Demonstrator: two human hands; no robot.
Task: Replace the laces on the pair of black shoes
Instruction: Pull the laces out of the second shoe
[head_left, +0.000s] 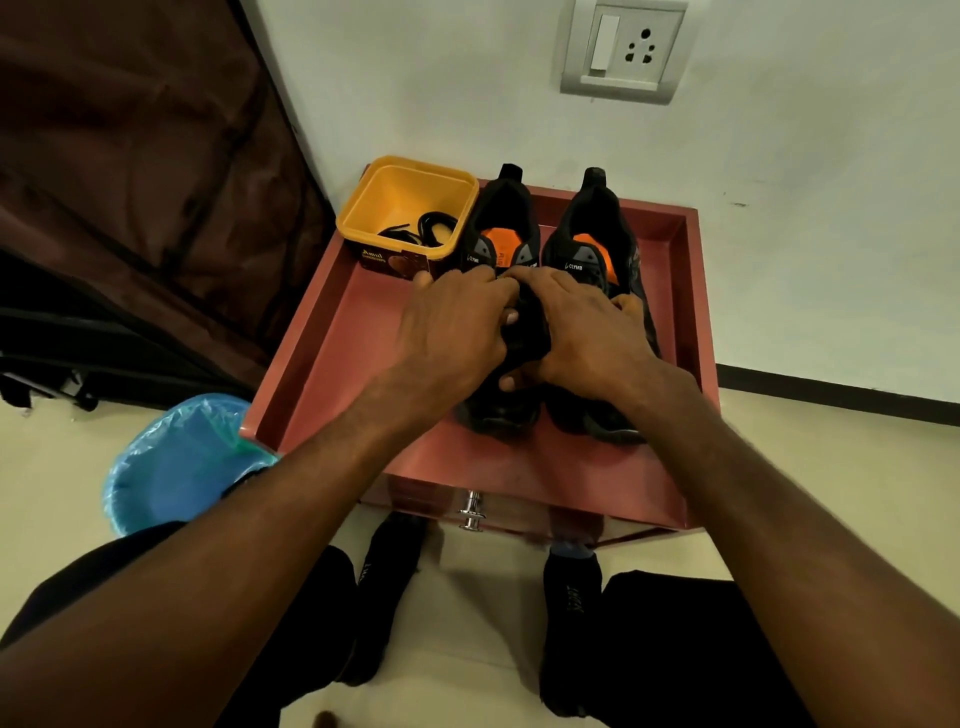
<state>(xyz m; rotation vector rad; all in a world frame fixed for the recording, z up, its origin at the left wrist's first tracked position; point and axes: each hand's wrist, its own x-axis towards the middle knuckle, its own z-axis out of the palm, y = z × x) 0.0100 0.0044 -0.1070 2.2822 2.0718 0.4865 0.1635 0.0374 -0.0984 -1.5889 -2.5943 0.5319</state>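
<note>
Red cabinet top (332, 353) carries yellow tub (410, 208) and black shoes (592, 228).

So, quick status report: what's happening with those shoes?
Left hand and right hand both working the left shoe. Right shoe waiting. Laces in yellow tub. Nothing blocking.

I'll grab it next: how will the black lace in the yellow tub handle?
The black lace lies in loose coils, so it is probably floppy and light. It may snag or trail as it leaves the yellow tub, which looks light enough to shift.

Blue-lined bin (176, 457) on floor left of my red cabinet (322, 364); wall socket (623, 49) up top, dark wardrobe cover (140, 156) at left.
</note>
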